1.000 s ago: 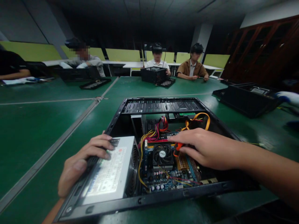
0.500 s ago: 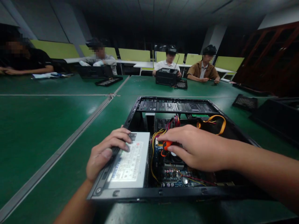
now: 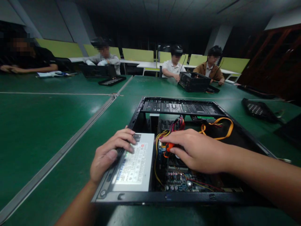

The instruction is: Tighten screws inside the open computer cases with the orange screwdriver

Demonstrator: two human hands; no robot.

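An open black computer case (image 3: 188, 196) lies before me on the green table. My left hand (image 3: 110, 153) rests over its left edge, fingers stretched out on the silver power supply (image 3: 138, 166) and thumb by the frame. Inside the case, my right hand (image 3: 195, 150) is closed on a screwdriver (image 3: 168, 148) with an orange and black handle; its shaft and tip are hidden. Below that hand lie the CPU fan (image 3: 178, 157), mostly covered, and the motherboard (image 3: 176, 177). Yellow and red power cables (image 3: 176, 124) run beside the fingers. An orange ribbon cable (image 3: 230, 127) loops further right.
Across the green table (image 3: 58, 125) sit several people. One has a hand near another black case (image 3: 195, 81). A perforated black part (image 3: 257, 110) and a dark case (image 3: 290, 128) lie to the right. Papers (image 3: 50, 74) lie far left.
My view has swung left. My right hand has moved the screwdriver leftward, from the fan's right side to its upper left. Across the table, a co-worker's case has shifted right. My left hand stays put.
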